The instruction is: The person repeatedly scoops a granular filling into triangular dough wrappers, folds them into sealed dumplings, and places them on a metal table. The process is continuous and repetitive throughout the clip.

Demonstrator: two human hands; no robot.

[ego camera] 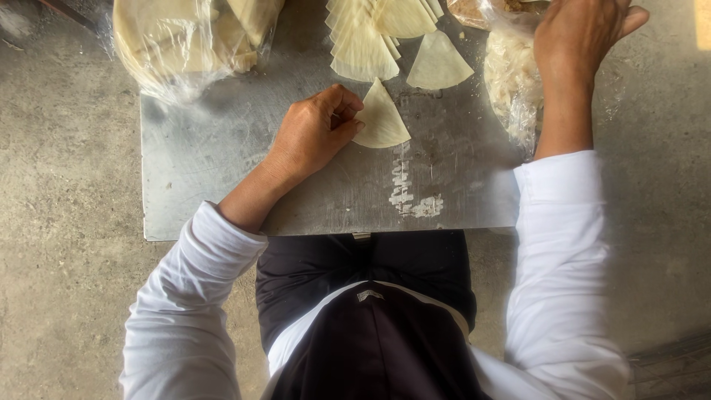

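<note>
The left hand (pixel 317 130) rests on the counter (pixel 207 170), its fingers curled and pinching the left edge of a pale triangular dough sheet (pixel 383 121) that lies flat near the counter's middle. The right hand (pixel 581 33) reaches to the far right, fingers bent down into a clear plastic bag (pixel 511 89) of pale filling; whether it grips anything there cannot be told. Just beyond the held sheet lies another single triangle (pixel 438 65), and left of that a fanned stack of triangles (pixel 363 37). At the far left sits a plastic bag of round dough sheets (pixel 185 37). A white floury smear (pixel 411 196) marks the counter's near edge.
</note>
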